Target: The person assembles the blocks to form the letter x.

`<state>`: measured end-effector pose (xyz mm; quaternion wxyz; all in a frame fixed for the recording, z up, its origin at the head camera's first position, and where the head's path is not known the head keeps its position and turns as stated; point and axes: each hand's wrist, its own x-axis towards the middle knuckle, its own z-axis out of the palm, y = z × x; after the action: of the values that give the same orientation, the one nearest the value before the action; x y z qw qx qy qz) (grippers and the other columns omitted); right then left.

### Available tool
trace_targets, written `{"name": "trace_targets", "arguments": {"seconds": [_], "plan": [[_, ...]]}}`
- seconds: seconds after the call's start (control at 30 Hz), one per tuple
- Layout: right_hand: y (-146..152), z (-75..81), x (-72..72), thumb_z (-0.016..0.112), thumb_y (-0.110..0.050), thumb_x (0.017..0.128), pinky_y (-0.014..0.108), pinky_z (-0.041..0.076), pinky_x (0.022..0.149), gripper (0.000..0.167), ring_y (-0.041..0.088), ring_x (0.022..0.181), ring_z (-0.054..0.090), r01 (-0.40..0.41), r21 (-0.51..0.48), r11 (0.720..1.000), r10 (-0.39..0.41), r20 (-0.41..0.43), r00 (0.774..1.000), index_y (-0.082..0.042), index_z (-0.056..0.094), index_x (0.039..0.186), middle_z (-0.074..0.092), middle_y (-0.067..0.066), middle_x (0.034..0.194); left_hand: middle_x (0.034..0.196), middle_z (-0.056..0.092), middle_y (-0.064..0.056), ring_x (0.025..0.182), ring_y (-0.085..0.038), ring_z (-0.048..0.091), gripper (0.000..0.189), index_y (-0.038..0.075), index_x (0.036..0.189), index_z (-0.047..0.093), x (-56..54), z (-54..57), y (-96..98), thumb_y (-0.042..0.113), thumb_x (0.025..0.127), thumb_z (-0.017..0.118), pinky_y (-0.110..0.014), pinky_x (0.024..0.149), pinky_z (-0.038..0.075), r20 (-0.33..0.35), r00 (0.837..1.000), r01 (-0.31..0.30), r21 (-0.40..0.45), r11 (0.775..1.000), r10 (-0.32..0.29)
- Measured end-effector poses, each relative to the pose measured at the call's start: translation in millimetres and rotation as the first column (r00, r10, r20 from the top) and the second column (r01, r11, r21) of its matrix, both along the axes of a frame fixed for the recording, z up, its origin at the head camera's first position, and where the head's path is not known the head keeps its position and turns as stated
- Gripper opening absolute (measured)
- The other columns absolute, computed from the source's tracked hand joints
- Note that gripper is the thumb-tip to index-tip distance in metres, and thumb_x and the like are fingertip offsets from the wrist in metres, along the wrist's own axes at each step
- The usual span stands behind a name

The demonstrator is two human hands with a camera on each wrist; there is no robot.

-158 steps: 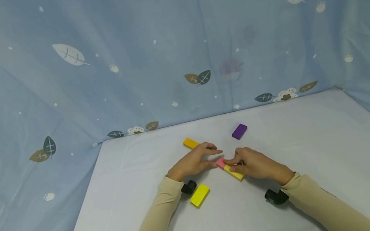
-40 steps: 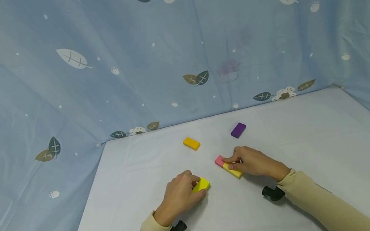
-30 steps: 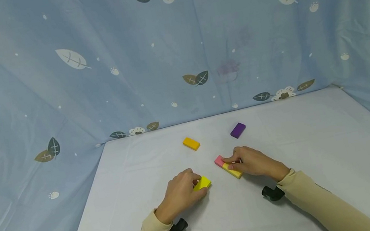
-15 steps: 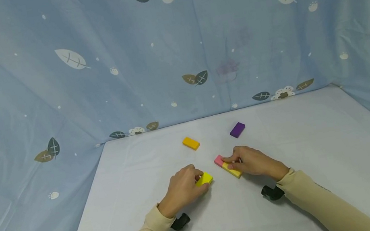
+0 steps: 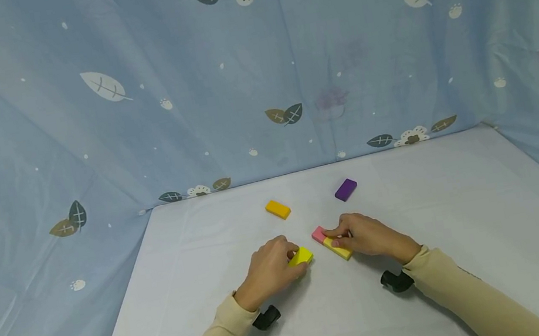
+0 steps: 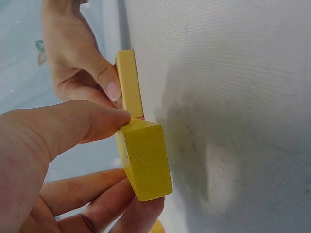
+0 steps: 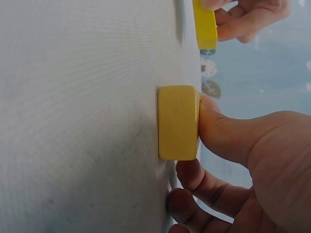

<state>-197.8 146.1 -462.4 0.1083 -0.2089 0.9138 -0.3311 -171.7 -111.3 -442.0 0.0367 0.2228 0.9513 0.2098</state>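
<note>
My left hand (image 5: 272, 271) pinches a bright yellow rectangular block (image 5: 303, 255) between thumb and fingers. In the left wrist view that yellow block (image 6: 149, 162) shows its end face and stands a little off the white cloth, its shadow beside it. To its right, my right hand (image 5: 373, 237) holds a paler yellow block (image 5: 341, 251) lying on the table. A pink block (image 5: 318, 234) continues that block end to end at its far left end. In the right wrist view my thumb rests along the pale yellow block (image 7: 177, 124) and fingers curl at its other side.
An orange-yellow block (image 5: 278, 209) lies farther back on the left, and a purple block (image 5: 346, 189) farther back on the right. A white cloth covers the table (image 5: 440, 199). Behind it hangs a blue leaf-patterned curtain (image 5: 162, 132).
My left hand left the pink block, took hold of the bright yellow block at the front left, and has carried it right and away toward the pink block. My right hand stays in place.
</note>
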Motion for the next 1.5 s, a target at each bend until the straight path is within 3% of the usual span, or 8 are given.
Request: {"name": "trace_targets", "arguments": {"seconds": [1.5], "plan": [[1.0, 1.6, 0.0, 0.075, -0.016, 0.095, 0.021, 0.031, 0.057, 0.037, 0.012, 0.066, 0.042, -0.010, 0.005, 1.000, 0.011, -0.010, 1.000, -0.012, 0.070, 0.131, 0.052, -0.001, 0.075, 0.085, 0.066, -0.001, 0.068, -0.009, 0.054, 0.036, 0.004, 0.107, 0.081, -20.0, -5.2, 16.2, 0.032, 0.083, 0.082, -0.024, 0.058, 0.046, 0.017, 1.000, 0.010, 0.003, 1.000, -0.011]]}}
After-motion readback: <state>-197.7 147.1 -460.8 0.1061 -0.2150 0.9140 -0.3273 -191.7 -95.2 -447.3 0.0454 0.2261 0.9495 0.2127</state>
